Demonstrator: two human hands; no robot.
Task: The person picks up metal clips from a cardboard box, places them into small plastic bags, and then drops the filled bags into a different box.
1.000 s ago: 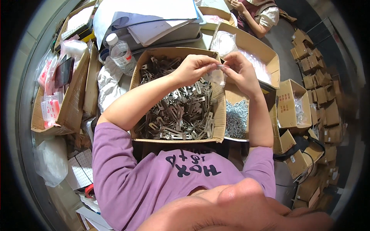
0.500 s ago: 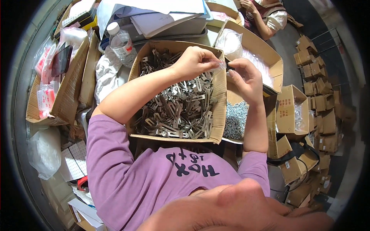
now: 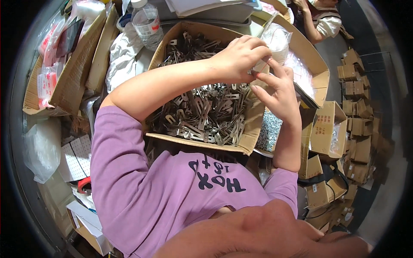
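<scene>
A small clear bag [image 3: 261, 66] was positioned between the left hand [image 3: 244, 59] and the right hand [image 3: 282, 88], above the far right side of the carton [image 3: 254, 122] of metal clips [image 3: 204, 112]. The right thumb was spread from its fingers; the left pinch was hidden and could not be told, nor could the bag's long axis.

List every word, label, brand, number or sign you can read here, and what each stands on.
I don't copy wording, so here is where writing shows:
Purple shirt: large black lettering on the chest, clear.
Upright cardboard box on the right: red printed characters, small.
Clear bottle: label with red marks, too small to read.
Plastic packet on the left: red print, too small to read.
</scene>
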